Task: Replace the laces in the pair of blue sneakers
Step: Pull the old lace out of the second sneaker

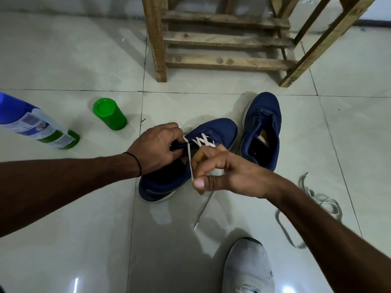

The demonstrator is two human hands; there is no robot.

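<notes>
Both shoes are navy: the near sneaker (169, 182) has an off-white sole edge, and the far sneaker (264, 115) shows black lining with a tan patch inside. The white lace (204, 141) crisscrosses over the blue, and the loose laces (325, 204) are dull grey. The cap (110, 117) is bright green. The spray can (31, 123) is blue on top and green at the base, with a white printed label. The floor tiles (63, 60) are pale grey-green with dark grout lines, and the wooden rack (224, 62) is raw tan.

Forearms (63, 187) bare; thin black band (138, 163) on the left wrist. A grey shoe (247, 269) on one foot.
</notes>
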